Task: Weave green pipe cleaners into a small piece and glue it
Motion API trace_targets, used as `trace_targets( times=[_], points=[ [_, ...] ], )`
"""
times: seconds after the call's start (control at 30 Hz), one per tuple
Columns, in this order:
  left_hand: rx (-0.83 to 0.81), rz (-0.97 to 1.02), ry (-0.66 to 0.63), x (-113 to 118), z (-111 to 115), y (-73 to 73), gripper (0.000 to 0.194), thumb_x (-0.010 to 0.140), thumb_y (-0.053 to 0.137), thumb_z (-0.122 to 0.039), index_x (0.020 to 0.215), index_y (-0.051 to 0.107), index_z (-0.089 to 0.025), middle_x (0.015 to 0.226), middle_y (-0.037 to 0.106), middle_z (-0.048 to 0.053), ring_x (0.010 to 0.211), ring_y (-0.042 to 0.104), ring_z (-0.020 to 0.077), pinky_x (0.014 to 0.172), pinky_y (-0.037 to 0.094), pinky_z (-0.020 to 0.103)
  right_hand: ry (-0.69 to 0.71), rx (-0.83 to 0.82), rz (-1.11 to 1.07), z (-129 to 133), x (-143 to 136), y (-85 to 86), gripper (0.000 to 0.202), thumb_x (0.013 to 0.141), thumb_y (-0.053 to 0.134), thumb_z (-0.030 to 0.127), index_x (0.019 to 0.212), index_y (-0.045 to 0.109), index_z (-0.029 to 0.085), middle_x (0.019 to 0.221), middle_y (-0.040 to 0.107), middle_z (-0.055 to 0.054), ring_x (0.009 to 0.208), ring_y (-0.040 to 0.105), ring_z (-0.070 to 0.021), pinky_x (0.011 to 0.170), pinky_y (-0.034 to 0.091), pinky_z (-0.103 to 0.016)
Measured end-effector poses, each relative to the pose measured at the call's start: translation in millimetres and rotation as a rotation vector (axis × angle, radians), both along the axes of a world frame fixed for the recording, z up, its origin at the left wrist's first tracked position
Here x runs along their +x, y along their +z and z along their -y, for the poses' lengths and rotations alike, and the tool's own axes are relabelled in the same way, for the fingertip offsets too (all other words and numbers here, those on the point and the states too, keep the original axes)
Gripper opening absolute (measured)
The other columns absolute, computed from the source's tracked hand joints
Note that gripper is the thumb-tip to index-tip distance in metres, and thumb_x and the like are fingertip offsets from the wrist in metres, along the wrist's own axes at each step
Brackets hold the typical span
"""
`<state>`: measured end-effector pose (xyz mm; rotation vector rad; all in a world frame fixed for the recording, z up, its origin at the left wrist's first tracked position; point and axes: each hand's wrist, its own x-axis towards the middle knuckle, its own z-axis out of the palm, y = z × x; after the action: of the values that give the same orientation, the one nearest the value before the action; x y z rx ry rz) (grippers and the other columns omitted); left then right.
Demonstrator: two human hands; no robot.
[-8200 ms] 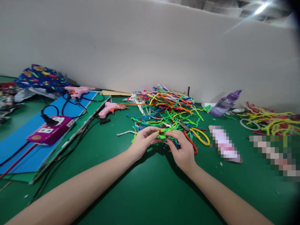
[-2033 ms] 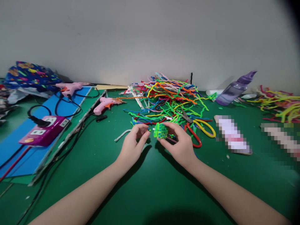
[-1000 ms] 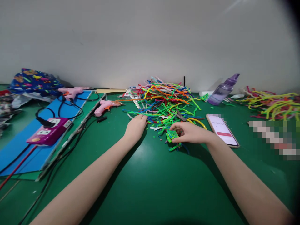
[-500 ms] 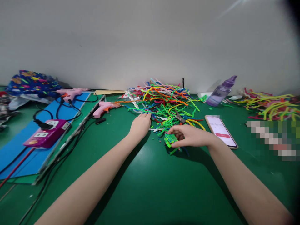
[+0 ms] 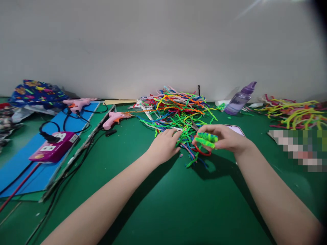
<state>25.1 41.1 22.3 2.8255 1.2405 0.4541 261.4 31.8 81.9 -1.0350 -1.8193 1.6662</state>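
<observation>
My right hand (image 5: 222, 136) is closed round a small green and blue fuzzy piece (image 5: 207, 140), raised over the table. Just under it shows the red handle (image 5: 203, 152) of a tool whose metal blades reach into the pile; whether the fingers touch it cannot be told. My left hand (image 5: 165, 144) rests at the front edge of the heap of colourful pipe cleaners (image 5: 176, 105), its fingers spread and nothing seen in them. Short green, blue and pink pieces (image 5: 193, 156) lie between the two hands.
Left are a pink glue gun (image 5: 114, 120), a purple power strip (image 5: 53, 147) with cables on a blue board (image 5: 22, 170), and another glue gun (image 5: 79, 103). Right are a purple bottle (image 5: 238, 99), a phone (image 5: 236, 129) partly hidden, and more pipe cleaners (image 5: 301, 114).
My right hand has moved right and up with the fuzzy piece, now partly covering the phone. My left hand has shifted right and nearer, its fingers opening. The red handle has come into view.
</observation>
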Motion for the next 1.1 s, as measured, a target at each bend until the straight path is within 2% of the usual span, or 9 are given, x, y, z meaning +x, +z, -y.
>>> trace_targets(
  times=[0.1,0.2,0.3,0.4,0.5,0.67,0.87,0.97,1.1],
  points=[
    [-0.022,-0.046,-0.002,12.8,-8.2,-8.4,0.061,0.080,0.060,-0.036,0.133,0.039,-0.014,0.128,0.053,0.015,0.113,0.051,0.0261,0.088,0.042,0.038,-0.159,0.052,-0.092,-5.1,0.6,-10.0,0.057,0.060,0.070,0.058,0.101,0.056,0.021,0.098,0.064,-0.009,0.057,0.052,-0.0136,0.054,0.044,-0.031],
    [0.004,-0.058,-0.007,17.0,-17.2,-15.9,0.049,0.083,0.057,-0.034,0.128,0.046,-0.019,0.117,0.060,0.012,0.105,0.054,0.0252,0.083,0.041,0.037,-0.254,0.176,-0.009,-13.9,-6.2,-26.0,0.044,0.073,0.062,0.054,0.100,0.056,0.019,0.094,0.063,-0.008,0.068,0.058,-0.0168,0.064,0.048,-0.034],
    [0.054,-0.072,-0.039,16.2,-24.1,-19.5,0.031,0.086,0.054,-0.034,0.116,0.058,-0.026,0.104,0.064,0.007,0.099,0.055,0.0233,0.085,0.037,0.038,-0.293,0.378,0.192,-21.9,-9.9,-42.6,0.044,0.072,0.066,0.048,0.103,0.055,0.019,0.098,0.062,-0.007,0.087,0.060,-0.0210,0.079,0.048,-0.036],
    [0.110,-0.087,-0.060,16.6,-29.7,-20.8,0.020,0.089,0.049,-0.030,0.099,0.066,-0.023,0.092,0.066,0.006,0.095,0.056,0.0227,0.090,0.032,0.041,-0.249,0.493,0.333,-25.2,-7.1,-55.1,0.043,0.074,0.065,0.047,0.105,0.054,0.019,0.104,0.060,-0.007,0.093,0.058,-0.0217,0.083,0.046,-0.036],
    [0.154,-0.091,-0.053,19.7,-35.0,-21.6,0.021,0.090,0.046,-0.022,0.089,0.067,-0.019,0.086,0.067,0.007,0.090,0.057,0.0213,0.093,0.030,0.041,-0.183,0.539,0.416,-25.0,-3.5,-61.8,0.040,0.079,0.060,0.046,0.106,0.052,0.018,0.098,0.059,-0.006,0.086,0.057,-0.0196,0.077,0.046,-0.033],
    [0.189,-0.069,-0.001,25.1,-39.5,-22.1,0.020,0.087,0.048,-0.015,0.084,0.068,-0.017,0.079,0.067,0.008,0.082,0.060,0.0208,0.095,0.029,0.042,-0.181,0.592,0.489,-24.3,-4.0,-67.5,0.040,0.080,0.057,0.048,0.105,0.048,0.018,0.081,0.054,-0.002,0.066,0.051,-0.0146,0.059,0.041,-0.027],
    [0.191,-0.003,0.107,25.7,-50.0,-20.5,0.024,0.088,0.044,-0.016,0.085,0.068,-0.018,0.079,0.067,0.007,0.076,0.061,0.0193,0.087,0.033,0.040,-0.236,0.589,0.443,-24.6,-6.9,-73.0,0.041,0.079,0.058,0.047,0.107,0.045,0.019,0.089,0.053,-0.003,0.067,0.050,-0.0140,0.061,0.041,-0.026],
    [0.193,0.021,0.148,22.6,-61.7,-14.7,0.024,0.088,0.045,-0.016,0.084,0.068,-0.019,0.080,0.067,0.006,0.077,0.061,0.0192,0.090,0.031,0.041,-0.267,0.575,0.389,-24.4,-7.4,-74.7,0.039,0.079,0.058,0.046,0.105,0.044,0.019,0.087,0.051,-0.002,0.065,0.048,-0.0129,0.059,0.040,-0.026],
    [0.208,0.054,0.197,16.5,-74.0,0.3,0.025,0.088,0.043,-0.015,0.086,0.068,-0.020,0.086,0.066,0.006,0.080,0.061,0.0194,0.091,0.031,0.040,-0.321,0.560,0.355,-24.7,-6.2,-76.9,0.038,0.079,0.057,0.047,0.102,0.041,0.021,0.080,0.049,0.000,0.062,0.048,-0.0135,0.058,0.039,-0.027]
  ],
)
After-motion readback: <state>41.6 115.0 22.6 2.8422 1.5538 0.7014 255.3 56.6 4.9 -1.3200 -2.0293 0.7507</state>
